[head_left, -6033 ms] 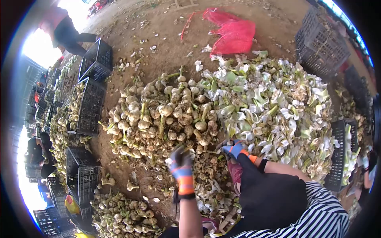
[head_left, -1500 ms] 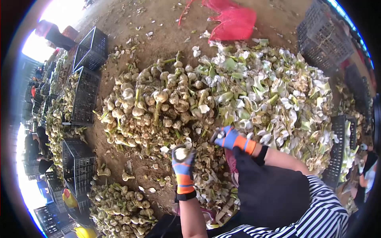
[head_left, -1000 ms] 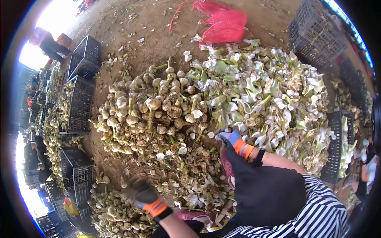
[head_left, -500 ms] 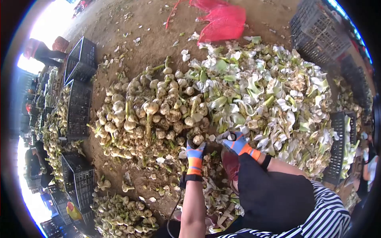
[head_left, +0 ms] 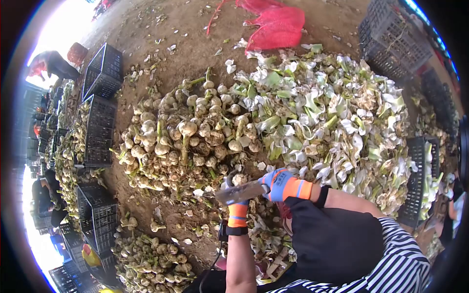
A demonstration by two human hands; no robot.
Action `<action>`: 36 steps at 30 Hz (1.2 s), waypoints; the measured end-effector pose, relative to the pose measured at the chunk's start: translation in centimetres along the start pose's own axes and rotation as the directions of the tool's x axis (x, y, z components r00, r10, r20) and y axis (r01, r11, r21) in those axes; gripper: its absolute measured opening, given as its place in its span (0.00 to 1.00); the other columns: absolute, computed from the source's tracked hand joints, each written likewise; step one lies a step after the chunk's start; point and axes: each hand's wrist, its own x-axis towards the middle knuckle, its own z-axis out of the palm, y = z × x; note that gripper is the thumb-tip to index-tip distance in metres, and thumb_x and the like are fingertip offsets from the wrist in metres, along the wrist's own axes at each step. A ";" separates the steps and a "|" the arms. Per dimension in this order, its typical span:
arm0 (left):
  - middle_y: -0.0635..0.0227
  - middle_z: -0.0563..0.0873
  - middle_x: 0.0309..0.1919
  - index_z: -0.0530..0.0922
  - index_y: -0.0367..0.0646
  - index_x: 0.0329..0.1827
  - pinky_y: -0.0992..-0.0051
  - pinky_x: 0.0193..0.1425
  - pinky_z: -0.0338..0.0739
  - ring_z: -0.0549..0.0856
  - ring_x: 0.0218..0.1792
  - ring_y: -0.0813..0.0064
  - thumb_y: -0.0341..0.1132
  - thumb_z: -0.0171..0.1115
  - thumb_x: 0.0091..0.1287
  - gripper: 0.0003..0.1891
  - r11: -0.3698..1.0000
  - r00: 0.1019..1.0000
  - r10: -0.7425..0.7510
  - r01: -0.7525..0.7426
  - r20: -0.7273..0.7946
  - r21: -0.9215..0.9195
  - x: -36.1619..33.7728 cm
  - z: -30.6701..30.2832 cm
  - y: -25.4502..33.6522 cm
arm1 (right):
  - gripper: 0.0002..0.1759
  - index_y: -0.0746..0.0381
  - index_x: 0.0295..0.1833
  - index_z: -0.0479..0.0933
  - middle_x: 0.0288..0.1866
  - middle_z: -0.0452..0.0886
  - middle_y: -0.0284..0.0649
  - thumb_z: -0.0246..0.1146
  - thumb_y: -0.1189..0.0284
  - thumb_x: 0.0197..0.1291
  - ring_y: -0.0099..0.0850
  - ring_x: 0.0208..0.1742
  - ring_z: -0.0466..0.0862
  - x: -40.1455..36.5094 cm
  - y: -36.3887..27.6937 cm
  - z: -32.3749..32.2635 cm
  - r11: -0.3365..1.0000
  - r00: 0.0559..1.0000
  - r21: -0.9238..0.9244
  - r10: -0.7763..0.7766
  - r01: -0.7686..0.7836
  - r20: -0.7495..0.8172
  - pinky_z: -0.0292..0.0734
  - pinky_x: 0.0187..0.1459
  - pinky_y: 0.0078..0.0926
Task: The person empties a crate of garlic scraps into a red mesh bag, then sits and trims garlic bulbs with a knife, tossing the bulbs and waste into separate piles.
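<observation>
My left hand [head_left: 238,209], in an orange and blue glove, is closed around a garlic bulb [head_left: 239,179] whose pale top shows above the fingers. My right hand [head_left: 284,186], gloved alike, grips a broad, dirty-bladed knife [head_left: 242,192]. Its blade points left and passes in front of my left fingers, hiding part of them, just below the bulb. Ahead and to the left lies a heap of untrimmed garlic bulbs [head_left: 188,129], some with stalks. Beyond my right hand spreads a large pile of peeled garlic skins and leaves [head_left: 327,117].
Black plastic crates [head_left: 100,132] line the left side, and more crates [head_left: 391,41] are stacked at the far right. A red mesh sack [head_left: 281,29] lies on the dirt floor ahead. Another garlic heap [head_left: 151,263] is at lower left. A bent-over person [head_left: 56,66] is at far left.
My right hand has turned and swung the knife leftward across my left hand, so its blade now shows fully. My left hand keeps the bulb at nearly the same spot.
</observation>
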 end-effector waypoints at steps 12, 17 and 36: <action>0.69 0.82 0.31 0.78 0.39 0.41 0.77 0.43 0.75 0.80 0.35 0.78 0.32 0.62 0.54 0.12 1.000 0.997 -0.003 0.001 0.075 0.030 -2.6 -2.1 7.5 | 0.18 0.57 0.40 0.78 0.35 0.81 0.44 0.61 0.63 0.41 0.41 0.38 0.82 0.8 -0.8 -0.4 0.968 0.969 -0.226 -0.048 0.105 0.244 0.77 0.38 0.38; 0.67 0.84 0.32 0.78 0.37 0.42 0.77 0.42 0.76 0.81 0.34 0.78 0.32 0.73 0.44 0.21 0.991 0.996 -0.071 0.064 0.062 0.116 -4.4 -1.6 12.8 | 0.18 0.57 0.39 0.78 0.34 0.82 0.46 0.60 0.61 0.40 0.44 0.38 0.82 1.6 2.2 -0.8 0.966 0.980 -0.204 0.180 -0.161 0.082 0.76 0.40 0.40; 0.70 0.79 0.30 0.72 0.41 0.47 0.83 0.28 0.78 0.80 0.30 0.84 0.31 0.47 0.67 0.09 -0.249 0.991 -0.040 0.112 0.126 -0.962 -4.1 -5.1 13.5 | 0.16 0.60 0.35 0.78 0.27 0.81 0.47 0.63 0.60 0.42 0.41 0.28 0.80 1.8 3.4 4.4 0.953 0.995 0.288 0.099 -0.091 -0.013 0.74 0.33 0.35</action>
